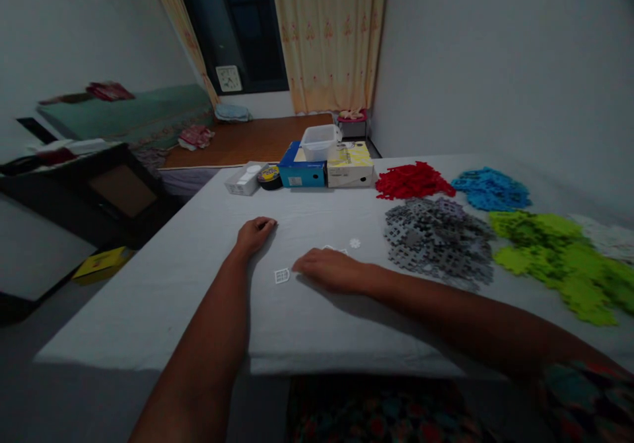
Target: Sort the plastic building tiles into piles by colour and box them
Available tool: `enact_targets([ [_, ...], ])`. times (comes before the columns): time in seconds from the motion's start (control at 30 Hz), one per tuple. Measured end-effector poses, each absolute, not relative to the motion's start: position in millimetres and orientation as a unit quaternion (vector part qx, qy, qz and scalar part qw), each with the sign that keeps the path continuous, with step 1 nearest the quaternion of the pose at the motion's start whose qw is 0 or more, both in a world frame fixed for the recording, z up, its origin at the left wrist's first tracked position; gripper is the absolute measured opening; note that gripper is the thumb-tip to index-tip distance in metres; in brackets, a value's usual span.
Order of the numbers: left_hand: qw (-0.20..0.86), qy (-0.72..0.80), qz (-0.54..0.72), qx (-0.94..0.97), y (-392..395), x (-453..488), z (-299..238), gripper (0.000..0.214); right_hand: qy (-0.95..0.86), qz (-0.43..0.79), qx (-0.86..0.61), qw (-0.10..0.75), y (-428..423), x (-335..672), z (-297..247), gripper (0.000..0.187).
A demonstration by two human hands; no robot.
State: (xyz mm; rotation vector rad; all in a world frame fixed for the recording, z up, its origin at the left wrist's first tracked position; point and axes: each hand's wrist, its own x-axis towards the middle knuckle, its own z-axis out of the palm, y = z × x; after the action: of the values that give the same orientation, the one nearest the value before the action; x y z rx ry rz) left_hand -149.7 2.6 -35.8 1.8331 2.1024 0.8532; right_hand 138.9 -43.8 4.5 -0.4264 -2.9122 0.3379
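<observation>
My left hand (254, 233) rests on the white table (163, 284), fingers curled loosely, holding nothing I can see. My right hand (329, 269) lies palm down on the table just right of a small white grid piece (282, 275). Its fingers lie flat and cover part of another white piece (331, 249). A round white piece (354, 243) sits a little beyond that hand. Heaps of interlocking plastic pieces lie to the right: grey (438, 238), red (412, 180), blue (490, 189), lime green (559, 251) and white (607, 237).
At the table's far edge stand a blue box (301, 172), a yellow-topped box (349, 164), a clear tub (319, 142), a tape roll (270, 176) and a small white container (245, 179). A dark cabinet (99, 192) and a bed (133, 116) are on the left.
</observation>
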Motion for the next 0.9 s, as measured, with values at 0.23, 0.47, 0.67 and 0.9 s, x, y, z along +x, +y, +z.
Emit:
enact_targets([
  [0.23, 0.128, 0.697, 0.317, 0.630, 3.8, -153.3, -41.4, 0.048, -0.993, 0.028, -0.081, 0.086, -68.3, 127.9, -12.1, 0.053],
  [0.47, 0.114, 0.716, 0.281, 0.629, 2.9, -150.7, -36.6, 0.047, -0.950, 0.076, -0.288, 0.089, -15.4, 194.2, 20.2, 0.024],
  [0.67, 0.111, 0.714, 0.275, 0.634, 2.8, -152.5, -37.6, 0.047, -0.949, 0.067, -0.302, 0.060, -5.5, 205.7, 2.5, 0.018],
  [0.9, 0.120, 0.712, 0.292, 0.628, 4.1, -155.5, -41.2, 0.048, -0.914, 0.138, -0.368, 0.096, -12.4, 209.1, -6.2, 0.023],
])
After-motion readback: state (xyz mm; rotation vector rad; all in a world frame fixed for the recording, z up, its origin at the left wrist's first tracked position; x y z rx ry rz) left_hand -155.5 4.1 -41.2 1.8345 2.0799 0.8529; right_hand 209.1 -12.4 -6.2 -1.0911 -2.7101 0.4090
